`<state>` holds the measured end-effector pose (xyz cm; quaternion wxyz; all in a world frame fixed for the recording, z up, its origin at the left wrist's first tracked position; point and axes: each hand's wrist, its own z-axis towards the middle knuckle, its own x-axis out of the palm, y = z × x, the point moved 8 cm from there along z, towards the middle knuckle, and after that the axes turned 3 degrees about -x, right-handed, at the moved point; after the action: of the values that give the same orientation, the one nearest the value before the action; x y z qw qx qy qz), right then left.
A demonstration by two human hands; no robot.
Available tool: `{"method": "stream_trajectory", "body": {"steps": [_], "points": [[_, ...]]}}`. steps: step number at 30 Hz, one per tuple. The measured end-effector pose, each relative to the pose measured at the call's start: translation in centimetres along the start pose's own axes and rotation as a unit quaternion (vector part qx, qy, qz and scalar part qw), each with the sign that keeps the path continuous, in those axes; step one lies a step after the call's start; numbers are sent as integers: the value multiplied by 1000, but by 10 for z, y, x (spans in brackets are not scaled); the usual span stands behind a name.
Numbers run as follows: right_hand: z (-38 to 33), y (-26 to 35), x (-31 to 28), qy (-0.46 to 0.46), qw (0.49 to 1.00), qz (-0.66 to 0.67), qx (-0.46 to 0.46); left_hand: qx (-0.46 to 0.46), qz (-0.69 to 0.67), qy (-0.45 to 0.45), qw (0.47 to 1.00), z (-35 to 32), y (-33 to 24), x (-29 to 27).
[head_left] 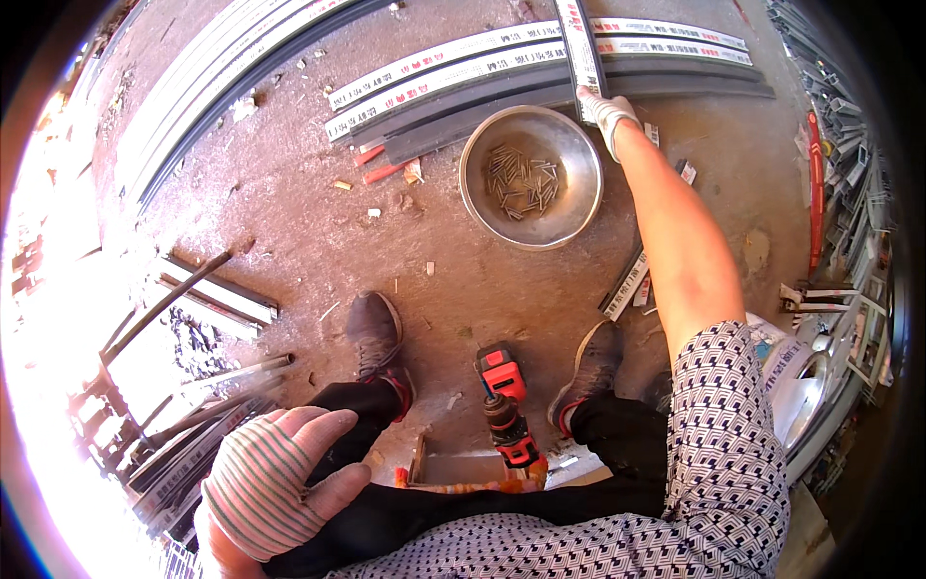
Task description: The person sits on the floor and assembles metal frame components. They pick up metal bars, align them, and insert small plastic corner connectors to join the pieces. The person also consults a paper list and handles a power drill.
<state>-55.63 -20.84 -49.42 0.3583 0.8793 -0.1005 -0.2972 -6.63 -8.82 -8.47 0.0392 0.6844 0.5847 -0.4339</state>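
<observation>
At the far right my right hand (610, 118), in a pale glove, is closed round the near end of a long profile bar (580, 43) with a white printed film. That bar lies crosswise over other profile bars (434, 77) on the floor. Just below it stands a round steel bowl (473, 183) with many screws (521, 180) in it. My left hand (270, 473), in a striped glove, is by my left thigh, thumb and fingers apart and holding nothing. A red and black cordless drill (503, 405) is between my feet.
More long profiles (231, 68) lie at the far left. Short cut pieces (627, 282) are near my right foot, and bar offcuts (193, 454) are piled beside my left leg. A heap of metal parts (849, 145) lines the right edge. Small scraps dot the floor.
</observation>
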Motion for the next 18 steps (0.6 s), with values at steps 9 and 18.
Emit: {"method": "stream_trajectory", "body": {"steps": [9,18], "points": [[-17,2,-39,1,986,166,10,6,-5,-10,1000,0,3,2],[-167,-34,-75,-71,950,298,-62,4,-8,-19,1000,-20,2,-1]]}}
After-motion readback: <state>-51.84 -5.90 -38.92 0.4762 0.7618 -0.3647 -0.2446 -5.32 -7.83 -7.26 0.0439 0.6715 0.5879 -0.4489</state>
